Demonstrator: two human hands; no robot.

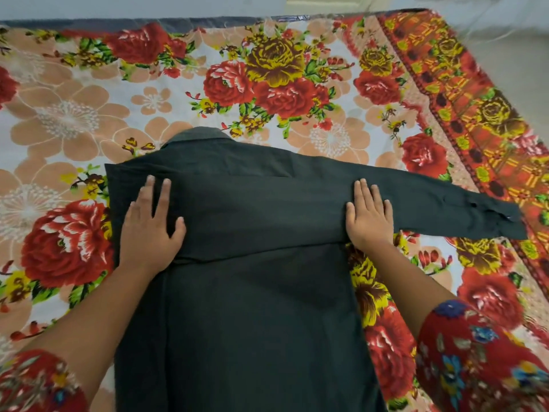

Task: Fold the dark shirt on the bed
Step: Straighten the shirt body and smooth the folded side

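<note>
The bed (89, 93), covered w/ a floral sheet, carries the dark shirt (252, 307) laid flat, back side up, collar (199, 135) at the far end, hem toward the person and running out of frame. One sleeve appears folded across the upper back, its cuff end (502, 221) extending past the body's right edge onto the sheet. Handling est.: thin woven cloth, light, limp, no stiffness; it should crease where pressed and shift if dragged. Recommended hold pts: cuff or sleeve edge for the next fold, pinch not palm. Left hand (151, 224) lies flat, fingers spread, palm down on the left shoulder area. Right hand (370, 215) lies flat, fingers together, on the sleeve at the body's right edge. Neither hand grips anything; both press.
</note>
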